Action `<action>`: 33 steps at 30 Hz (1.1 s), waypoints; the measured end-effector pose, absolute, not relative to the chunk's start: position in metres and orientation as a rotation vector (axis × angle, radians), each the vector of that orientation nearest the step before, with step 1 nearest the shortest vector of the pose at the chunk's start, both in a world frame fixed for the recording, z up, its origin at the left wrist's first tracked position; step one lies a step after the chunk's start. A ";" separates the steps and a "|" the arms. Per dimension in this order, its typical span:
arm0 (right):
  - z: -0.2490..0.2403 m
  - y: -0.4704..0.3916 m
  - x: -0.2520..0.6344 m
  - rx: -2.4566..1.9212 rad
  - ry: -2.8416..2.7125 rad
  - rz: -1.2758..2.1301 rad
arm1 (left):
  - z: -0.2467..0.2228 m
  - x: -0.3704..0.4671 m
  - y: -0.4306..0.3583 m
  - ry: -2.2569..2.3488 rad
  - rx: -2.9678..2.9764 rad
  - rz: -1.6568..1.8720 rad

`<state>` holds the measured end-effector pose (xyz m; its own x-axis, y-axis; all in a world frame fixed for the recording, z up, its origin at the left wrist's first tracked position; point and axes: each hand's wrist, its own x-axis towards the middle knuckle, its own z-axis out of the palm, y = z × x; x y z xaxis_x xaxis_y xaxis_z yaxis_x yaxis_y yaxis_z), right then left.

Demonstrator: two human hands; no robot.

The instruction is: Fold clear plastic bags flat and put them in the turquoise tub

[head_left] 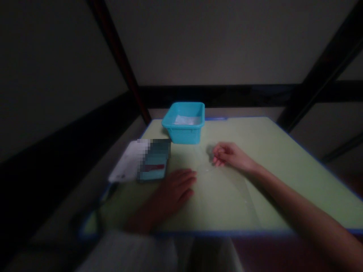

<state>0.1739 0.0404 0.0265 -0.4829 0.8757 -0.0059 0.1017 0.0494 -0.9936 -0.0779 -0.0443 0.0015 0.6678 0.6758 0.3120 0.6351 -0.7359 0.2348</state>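
Note:
My left hand (179,187) lies on the pale green table (283,158) with its fingers stretched out, slightly blurred. Between my hands, faint shiny edges show what looks like a clear plastic sheet or bag (206,169) lying flat. The fingertips of my left hand are at its left side. At its upper right, my right hand (227,154) is closed, thumb and fingers curled together. Whatever it pinches, if anything, is too faint to make out.
A turquoise plastic basket (185,136) with white sheets (187,120) in it stands at the back. To the left lie a white paper-like item (127,162) and a partly pixelated dark teal, book-like item (155,156) with a red stripe. The table has a blue edge.

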 end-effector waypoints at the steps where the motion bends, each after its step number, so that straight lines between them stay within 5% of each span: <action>1: 0.026 0.041 0.174 -0.992 -1.674 1.500 | 0.001 -0.078 -0.044 1.099 2.768 0.588; 33: 0.025 0.045 0.178 -1.015 -1.581 1.376 | 0.000 -0.079 -0.045 1.087 2.745 0.620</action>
<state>0.1777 0.0447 0.0249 -0.3671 0.9283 0.0584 0.0700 0.0902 -0.9935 -0.0787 -0.0446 -0.0004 0.6575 0.6786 0.3274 0.6273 -0.7337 0.2610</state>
